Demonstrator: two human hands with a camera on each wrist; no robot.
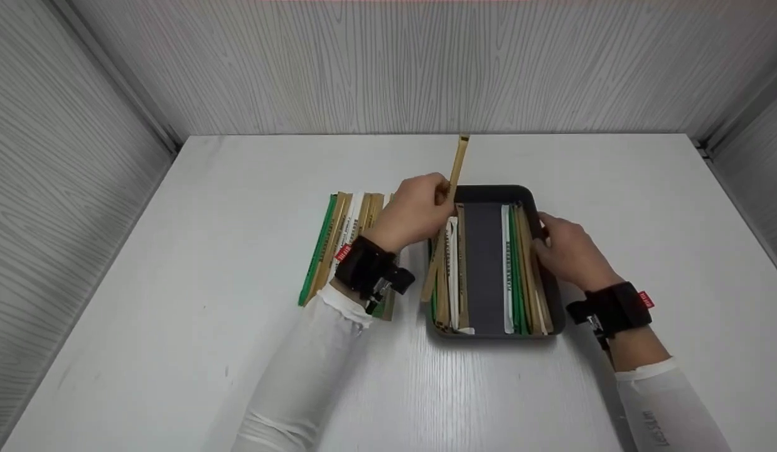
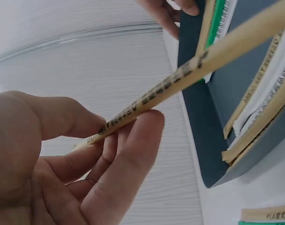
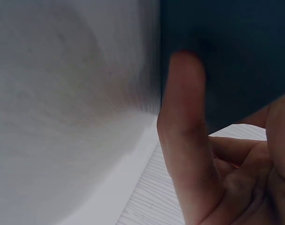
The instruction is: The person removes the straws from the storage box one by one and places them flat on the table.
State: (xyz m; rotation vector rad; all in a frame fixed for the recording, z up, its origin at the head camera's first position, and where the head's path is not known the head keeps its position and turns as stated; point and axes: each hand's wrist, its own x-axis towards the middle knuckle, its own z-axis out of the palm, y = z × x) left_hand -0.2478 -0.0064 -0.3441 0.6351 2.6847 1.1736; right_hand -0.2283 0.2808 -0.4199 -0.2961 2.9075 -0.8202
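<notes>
My left hand (image 1: 420,213) pinches a long tan paper-wrapped stick (image 1: 457,164) between thumb and fingers (image 2: 128,159). The stick (image 2: 179,77) slants up over the left side of a dark rectangular tray (image 1: 489,193). Tan, white and green wrapped sticks (image 1: 514,270) lie along both long sides of the tray, leaving a bare dark strip down its middle. My right hand (image 1: 567,251) holds the tray's right rim, with one finger (image 3: 184,140) lying flat against the dark outer wall (image 3: 226,56).
A pile of more wrapped sticks (image 1: 341,232), green, tan and white, lies on the white table (image 1: 175,314) just left of the tray, partly under my left wrist. Grey wood-grain walls close in the back and both sides.
</notes>
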